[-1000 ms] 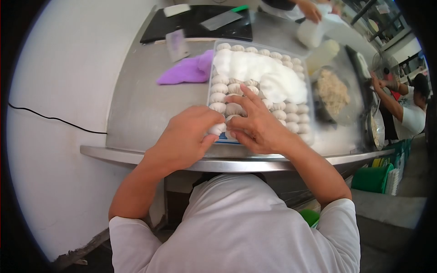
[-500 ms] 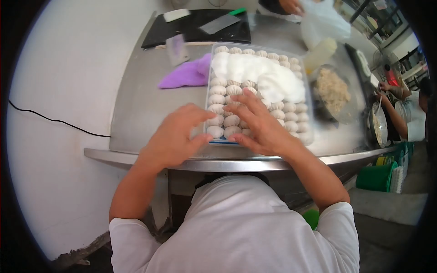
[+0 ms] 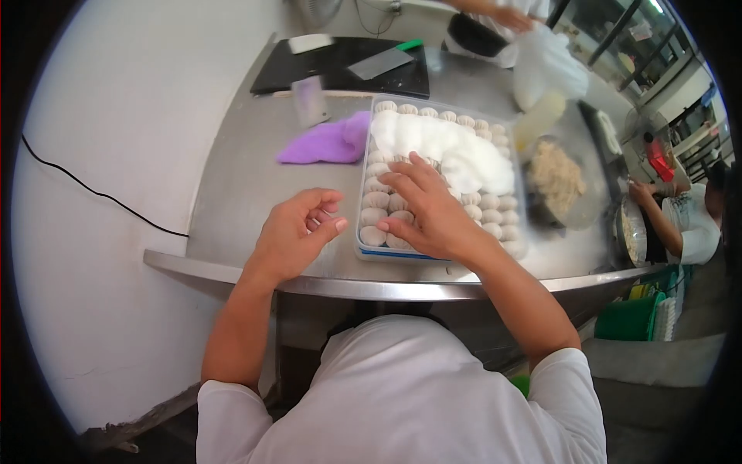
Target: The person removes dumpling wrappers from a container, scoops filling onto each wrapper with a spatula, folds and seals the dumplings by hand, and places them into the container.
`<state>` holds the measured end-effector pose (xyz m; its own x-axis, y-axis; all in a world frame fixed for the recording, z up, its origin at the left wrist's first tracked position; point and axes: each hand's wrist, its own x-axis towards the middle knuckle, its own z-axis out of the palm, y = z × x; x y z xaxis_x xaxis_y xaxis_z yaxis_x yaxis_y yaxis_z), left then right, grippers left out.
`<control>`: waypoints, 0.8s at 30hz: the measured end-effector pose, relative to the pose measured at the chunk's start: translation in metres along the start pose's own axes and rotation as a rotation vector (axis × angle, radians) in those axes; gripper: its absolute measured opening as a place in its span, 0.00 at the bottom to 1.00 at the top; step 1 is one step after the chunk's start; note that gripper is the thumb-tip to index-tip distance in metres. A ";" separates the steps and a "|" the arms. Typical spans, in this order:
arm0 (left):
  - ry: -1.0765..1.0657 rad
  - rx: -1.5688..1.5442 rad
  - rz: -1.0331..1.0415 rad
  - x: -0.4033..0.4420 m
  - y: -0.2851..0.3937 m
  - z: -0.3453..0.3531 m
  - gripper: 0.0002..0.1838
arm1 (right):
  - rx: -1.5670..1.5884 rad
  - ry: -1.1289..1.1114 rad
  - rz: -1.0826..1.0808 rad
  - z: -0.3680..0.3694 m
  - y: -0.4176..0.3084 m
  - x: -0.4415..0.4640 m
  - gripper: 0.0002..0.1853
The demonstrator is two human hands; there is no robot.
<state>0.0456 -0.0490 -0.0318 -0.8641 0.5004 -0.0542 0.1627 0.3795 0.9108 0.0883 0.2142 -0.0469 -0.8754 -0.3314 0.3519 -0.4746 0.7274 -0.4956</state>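
Note:
A clear rectangular container [image 3: 522, 224] holds rows of round, pleated white dumplings [image 3: 376, 199]. A puffy white sheet [image 3: 421, 133] lies over the dumplings in its upper part. My left hand [image 3: 300, 230] is just left of the container, holding nothing, its fingers curled with the thumb apart. Over the container's lower left part, my right hand [image 3: 429, 207] is spread above the dumplings, thumb near the front rows, and hides some of them. Left of the container lies a purple cloth [image 3: 325, 141].
A black board [image 3: 340, 62] at the back bears a metal scraper [image 3: 380, 64] and a white block [image 3: 311, 43]. Right of the container are a bowl of filling [image 3: 556, 179] and a bottle [image 3: 539, 122]. One person handles a plastic bag [image 3: 547, 68]; another person [image 3: 688, 220] stands at right.
My left hand has let go of a dumpling in the front left corner and moved left, off the container. My right hand stays over the dumplings. The view has shifted slightly.

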 end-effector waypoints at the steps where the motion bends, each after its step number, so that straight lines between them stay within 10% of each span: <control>1: 0.002 -0.005 0.008 -0.003 -0.001 0.003 0.24 | -0.009 0.000 -0.003 -0.002 0.001 -0.002 0.32; 8: -0.064 0.356 0.327 -0.008 0.002 0.023 0.37 | 0.089 0.068 0.062 -0.028 -0.019 -0.030 0.22; 14: 0.071 0.207 0.490 0.009 0.014 0.023 0.20 | 0.256 0.411 0.355 -0.055 -0.003 -0.098 0.16; 16: 0.047 -0.033 0.176 0.001 0.038 0.025 0.08 | 0.215 0.507 0.422 -0.061 -0.003 -0.123 0.14; 24: -0.307 -0.218 0.485 -0.008 0.057 0.124 0.12 | 0.365 0.710 0.513 -0.063 -0.035 -0.178 0.13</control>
<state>0.1206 0.0646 -0.0304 -0.5337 0.7900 0.3017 0.3742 -0.0993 0.9220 0.2667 0.2862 -0.0425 -0.7815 0.5070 0.3636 -0.1521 0.4104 -0.8991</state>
